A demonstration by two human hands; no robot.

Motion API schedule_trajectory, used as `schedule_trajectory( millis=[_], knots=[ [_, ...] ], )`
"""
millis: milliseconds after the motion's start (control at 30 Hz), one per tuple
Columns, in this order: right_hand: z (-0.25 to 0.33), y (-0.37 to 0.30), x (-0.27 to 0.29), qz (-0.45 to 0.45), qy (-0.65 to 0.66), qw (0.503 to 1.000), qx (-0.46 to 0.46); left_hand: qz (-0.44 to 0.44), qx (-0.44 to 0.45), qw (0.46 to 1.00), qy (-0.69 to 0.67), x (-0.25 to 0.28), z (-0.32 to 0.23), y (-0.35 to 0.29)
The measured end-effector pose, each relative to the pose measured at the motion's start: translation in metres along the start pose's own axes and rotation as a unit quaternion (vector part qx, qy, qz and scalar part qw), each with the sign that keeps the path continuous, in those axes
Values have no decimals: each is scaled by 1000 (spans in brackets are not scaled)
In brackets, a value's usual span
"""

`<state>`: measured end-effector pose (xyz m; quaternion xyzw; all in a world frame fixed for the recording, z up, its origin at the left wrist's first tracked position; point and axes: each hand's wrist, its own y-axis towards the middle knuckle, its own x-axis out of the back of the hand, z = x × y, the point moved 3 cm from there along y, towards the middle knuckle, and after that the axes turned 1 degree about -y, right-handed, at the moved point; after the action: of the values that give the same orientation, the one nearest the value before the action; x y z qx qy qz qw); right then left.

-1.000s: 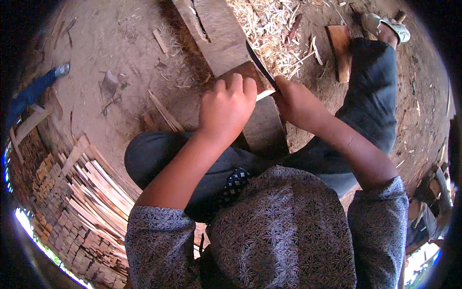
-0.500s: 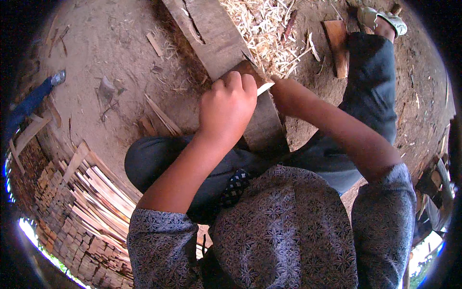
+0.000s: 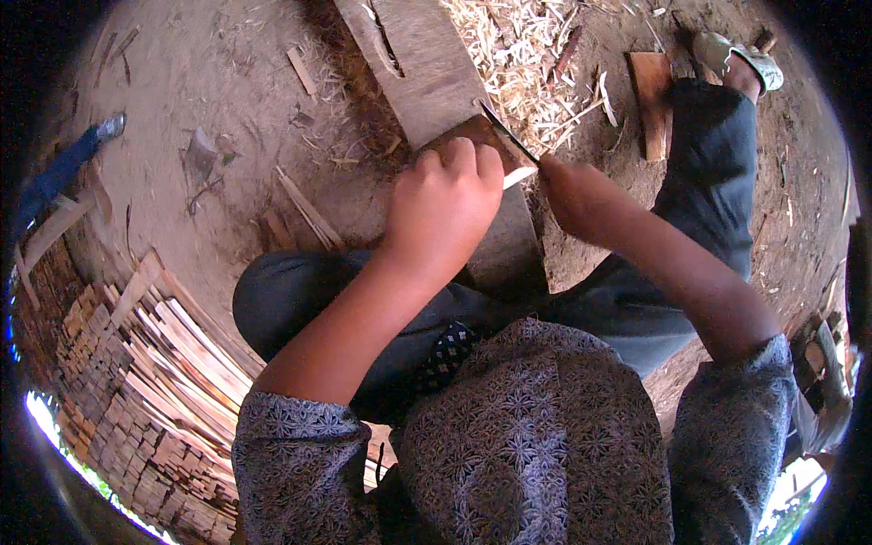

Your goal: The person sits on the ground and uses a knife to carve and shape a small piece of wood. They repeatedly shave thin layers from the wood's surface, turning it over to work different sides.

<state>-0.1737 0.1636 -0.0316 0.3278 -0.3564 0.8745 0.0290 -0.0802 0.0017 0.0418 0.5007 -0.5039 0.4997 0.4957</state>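
My left hand [image 3: 445,202] is closed, knuckles up, over the wooden plank [image 3: 438,86] that runs away from between my legs. Its fingers grip a wooden strip [image 3: 520,177], whose pale cut end sticks out on the right; the rest is hidden under the hand. Closed round a knife's handle, my right hand [image 3: 583,202] is just right of the plank. The dark, thin knife blade [image 3: 510,133] points away and to the left, beside a darker brown patch of wood on the plank. My fist hides the handle.
Pale wood shavings [image 3: 518,68] are heaped right of the plank's far part. A brown board [image 3: 650,104] lies near my outstretched right foot [image 3: 740,62]. Stacked wooden strips [image 3: 195,363] fill the lower left. At the far left, another person's blue-clad limb [image 3: 68,173] shows.
My right hand has shifted slightly right and toward me, and the knife blade now shows. The left hand still grips the strip, appearing slightly further right as the whole view shifts.
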Motion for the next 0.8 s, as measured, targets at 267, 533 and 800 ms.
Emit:
schedule_trajectory(
  millis=[267,533,800],
  knots=[
    [-7,22,-5,17,8,1000,5,-9,20,1000,-3,-1,3,1],
    [7,-7,11,28,8,999,-42,-24,8,1000,15,-5,0,-3],
    [-3,37,-18,1,15,1000,-20,-25,8,1000,-2,-8,-2,-1]
  ],
)
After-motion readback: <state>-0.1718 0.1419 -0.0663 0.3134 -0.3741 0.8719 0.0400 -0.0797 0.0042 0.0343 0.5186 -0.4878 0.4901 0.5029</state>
